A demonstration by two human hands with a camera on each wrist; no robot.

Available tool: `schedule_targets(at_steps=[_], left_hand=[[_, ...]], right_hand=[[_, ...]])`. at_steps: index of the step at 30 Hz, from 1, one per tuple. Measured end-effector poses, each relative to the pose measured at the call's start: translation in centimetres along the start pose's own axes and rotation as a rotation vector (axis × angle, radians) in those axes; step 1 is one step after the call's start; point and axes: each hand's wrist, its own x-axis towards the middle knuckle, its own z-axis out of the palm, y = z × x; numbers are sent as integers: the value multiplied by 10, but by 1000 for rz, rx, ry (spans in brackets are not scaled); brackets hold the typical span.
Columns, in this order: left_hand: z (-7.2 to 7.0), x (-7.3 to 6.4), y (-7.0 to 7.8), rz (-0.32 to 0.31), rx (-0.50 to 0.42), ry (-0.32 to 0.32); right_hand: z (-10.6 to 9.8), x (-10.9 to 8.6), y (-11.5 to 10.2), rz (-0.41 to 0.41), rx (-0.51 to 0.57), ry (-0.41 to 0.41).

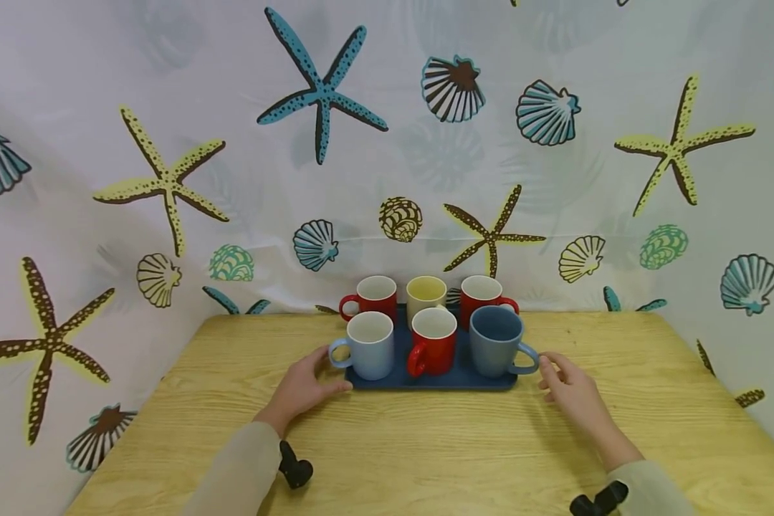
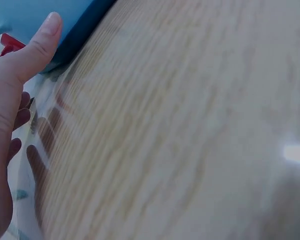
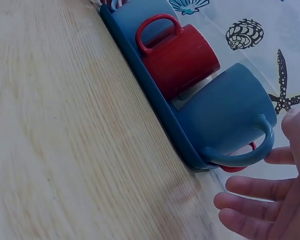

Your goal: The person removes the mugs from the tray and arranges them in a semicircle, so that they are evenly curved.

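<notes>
A dark blue tray (image 1: 432, 387) bears several mugs in two rows. The front row holds a light blue mug (image 1: 371, 351), a red mug (image 1: 435, 347) and a darker blue mug (image 1: 493, 347), all upright. At the tray's left end is my left hand (image 1: 303, 383), thumb stretched toward the front corner and fingers beside the light blue mug's handle; contact with the tray cannot be made out. My right hand (image 1: 570, 394) is by the darker blue mug's handle (image 3: 250, 155). Its fingers are spread and loosely bent, holding nothing.
Behind stand a red mug (image 1: 377, 292), a yellow mug (image 1: 426, 294) and another red mug (image 1: 481, 294), all white inside except the yellow one. The wooden table (image 1: 426, 451) ends at a patterned cloth (image 1: 387, 165) of shells and starfish.
</notes>
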Motion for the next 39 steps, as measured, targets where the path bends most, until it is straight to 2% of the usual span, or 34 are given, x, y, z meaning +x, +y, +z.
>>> schedule_targets(at_steps=[8, 14, 19, 25, 28, 39], left_hand=[[7, 11, -3, -14, -61, -29], [10, 15, -4, -25, -18, -20], [9, 19, -6, -17, -2, -76], [9, 22, -8, -31, -34, -123], [9, 22, -9, -36, -47, -127], [10, 18, -9, -58, -21, -108]], right_hand=[[4, 3, -4, 36, 100, -15], [10, 9, -4, 75, 189, -34], [13, 12, -5, 106, 227, -46], [18, 16, -3, 137, 261, -37], [20, 18, -2, 150, 274, -27], [25, 26, 1, 250, 446, -46]])
